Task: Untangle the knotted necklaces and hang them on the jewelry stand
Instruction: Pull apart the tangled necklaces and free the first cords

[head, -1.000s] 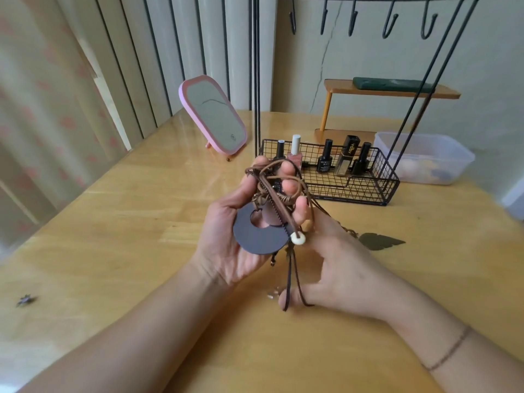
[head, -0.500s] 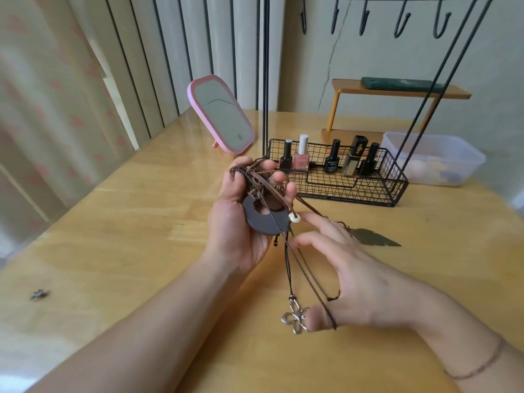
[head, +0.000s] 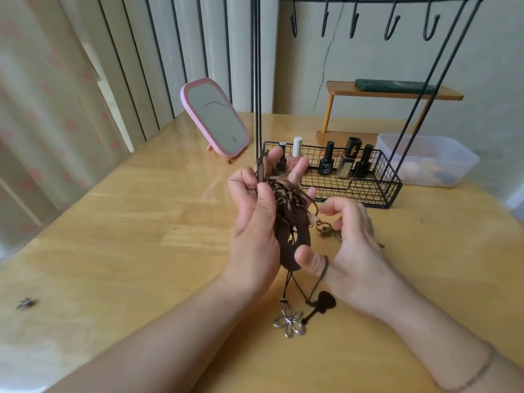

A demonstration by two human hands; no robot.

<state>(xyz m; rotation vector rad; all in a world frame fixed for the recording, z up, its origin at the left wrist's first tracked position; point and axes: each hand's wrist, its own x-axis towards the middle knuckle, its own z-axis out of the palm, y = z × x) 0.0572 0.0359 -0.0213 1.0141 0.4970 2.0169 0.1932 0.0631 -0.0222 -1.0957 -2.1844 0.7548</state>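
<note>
Knotted brown cord necklaces point(head: 286, 205) gripped in left hand point(head: 255, 222) above yellow wooden table point(head: 141, 236); dark cord looped over thumb of loosely curled right hand point(head: 351, 251). Behind, five nail-polish bottles point(head: 329, 158) upright in basket of black wire jewelry stand point(head: 368, 191). Beside it, clear plastic tub point(head: 431, 157), contents blurred.

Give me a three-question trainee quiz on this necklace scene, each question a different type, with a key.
1. True or false: a necklace already hangs on the jewelry stand hooks.
2. Which pendant dangles lowest from the tangled necklaces? A) flower pendant B) pink mirror C) bottle
3. Fill in: a thin cord loops over the right hand at its ____.

Key: 1 false; 2 A; 3 thumb. The left hand holds the tangle.
</note>
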